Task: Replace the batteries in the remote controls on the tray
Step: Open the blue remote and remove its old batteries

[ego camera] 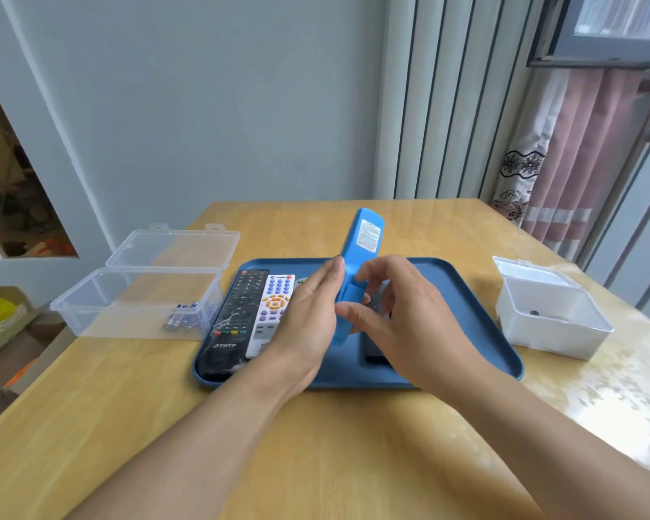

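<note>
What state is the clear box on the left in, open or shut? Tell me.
Open. The clear box has its hinged lid swung back and standing behind it, and a few batteries lie at its bottom right corner.

I have just one view, worn on the person's head, looking forward and down from close above the near edge of the wooden table (353, 463) toward the far wall, window at right
</note>
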### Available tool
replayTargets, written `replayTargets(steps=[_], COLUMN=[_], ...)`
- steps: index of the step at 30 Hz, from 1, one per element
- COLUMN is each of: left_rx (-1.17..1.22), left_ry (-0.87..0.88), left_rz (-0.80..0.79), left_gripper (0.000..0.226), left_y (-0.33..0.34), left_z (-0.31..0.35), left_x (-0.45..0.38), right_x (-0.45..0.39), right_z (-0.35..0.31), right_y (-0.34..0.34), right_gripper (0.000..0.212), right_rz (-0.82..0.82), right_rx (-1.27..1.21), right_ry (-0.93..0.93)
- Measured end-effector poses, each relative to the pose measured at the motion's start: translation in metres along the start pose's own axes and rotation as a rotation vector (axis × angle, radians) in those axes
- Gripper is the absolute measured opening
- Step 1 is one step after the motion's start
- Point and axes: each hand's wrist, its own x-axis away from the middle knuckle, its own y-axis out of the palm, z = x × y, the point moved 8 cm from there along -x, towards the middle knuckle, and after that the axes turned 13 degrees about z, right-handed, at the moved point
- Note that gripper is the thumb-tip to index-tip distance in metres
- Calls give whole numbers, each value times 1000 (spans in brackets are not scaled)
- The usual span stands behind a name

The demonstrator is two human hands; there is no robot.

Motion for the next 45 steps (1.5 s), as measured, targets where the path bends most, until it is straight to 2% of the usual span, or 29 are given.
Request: replayTargets(steps=[3,7,9,13,15,19,24,28,33,36,40,45], left_rx=[14,107,171,351,375,376,352,327,265,265,287,281], left_ry=[27,-53,-83,-113,-139,-155,-134,-123,-129,-136,-183,-184], left_rz=[-5,157,193,185,149,111,56,27,-21,-54,-110,-161], left_gripper=[38,48,52,49,48,48,48,49,52,53,62,55], left_y=[3,-13,-21,-25,-21,-17,-10,-6,-3,1,8,13], left_z=[2,2,4,10,9,5,5,4,4,4,-2,-5], left_x=[0,-9,-13,-17,-15,-15,-11,-10,-7,-4,1,6], right_x=[0,-2,-1,27,38,46,42,33,12,7,7,9], right_z=[1,-4,-6,-14,-17,-22,-23,-22,-18,-16,-18,-18], right_y=[-1,-11,-13,7,14,21,14,8,-12,-23,-24,-19], right_gripper=[34,32,33,38,38,35,42,42,28,20,22,30], right_rz=[-51,-14,-113,-560,-631,-664,-611,-533,-112,56,99,64], right_rx=[-132,-275,-282,-5,92,176,345,313,168,164,199,260], right_ry=[78,111,131,70,40,-28,-158,-173,-213,-262,-329,-394])
